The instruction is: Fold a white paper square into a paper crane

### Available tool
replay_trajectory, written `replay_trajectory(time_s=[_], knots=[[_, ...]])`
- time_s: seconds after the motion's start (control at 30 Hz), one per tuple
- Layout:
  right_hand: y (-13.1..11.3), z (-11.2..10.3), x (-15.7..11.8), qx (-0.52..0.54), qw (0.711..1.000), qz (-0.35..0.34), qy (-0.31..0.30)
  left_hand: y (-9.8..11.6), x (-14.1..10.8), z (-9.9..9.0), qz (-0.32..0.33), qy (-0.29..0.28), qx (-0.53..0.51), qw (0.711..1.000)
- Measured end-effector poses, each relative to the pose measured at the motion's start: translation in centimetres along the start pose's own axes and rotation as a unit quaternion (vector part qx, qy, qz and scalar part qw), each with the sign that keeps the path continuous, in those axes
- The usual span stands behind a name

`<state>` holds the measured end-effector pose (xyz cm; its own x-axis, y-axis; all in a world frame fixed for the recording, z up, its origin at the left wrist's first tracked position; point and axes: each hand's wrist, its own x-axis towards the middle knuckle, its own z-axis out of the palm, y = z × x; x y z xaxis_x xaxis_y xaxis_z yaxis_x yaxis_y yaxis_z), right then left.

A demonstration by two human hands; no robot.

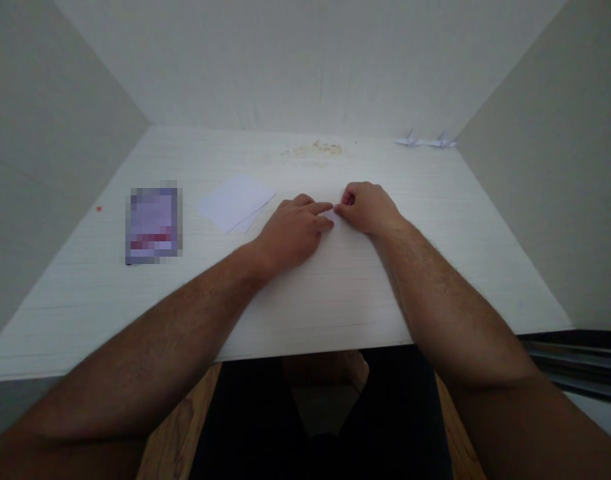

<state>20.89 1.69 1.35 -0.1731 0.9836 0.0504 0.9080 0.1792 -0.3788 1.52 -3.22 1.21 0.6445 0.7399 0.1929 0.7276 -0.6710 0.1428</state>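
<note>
A small piece of folded white paper (330, 215) lies on the table between my two hands, mostly hidden by the fingers. My left hand (298, 230) holds it down from the left, index finger reaching along its far side and thumb nearer to me. From the right, my right hand (368, 205) pinches the paper's edge between thumb and index finger, the other fingers curled in. The two hands' fingertips almost meet. How the paper is folded cannot be made out.
Loose white sheets (235, 203) overlap left of my left hand. Farther left lies a blurred purple rectangular item (152, 223) with a red band. Two folded paper birds (410, 141) stand in the far right corner. Walls enclose the white table (305, 313) on three sides.
</note>
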Motion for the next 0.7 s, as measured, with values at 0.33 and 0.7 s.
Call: replay_trajectory(time_s=[0.33, 0.7], knots=[[-0.2, -0.1, 0.0, -0.004, 1.0, -0.002, -0.004, 1.3, -0.5, -0.3, 0.063, -0.039, -0.057, 0.996], [0.6, -0.4, -0.4, 0.091, 0.995, -0.03, -0.021, -2.5, -0.1, 1.5, -0.114, 0.099, -0.093, 0.984]])
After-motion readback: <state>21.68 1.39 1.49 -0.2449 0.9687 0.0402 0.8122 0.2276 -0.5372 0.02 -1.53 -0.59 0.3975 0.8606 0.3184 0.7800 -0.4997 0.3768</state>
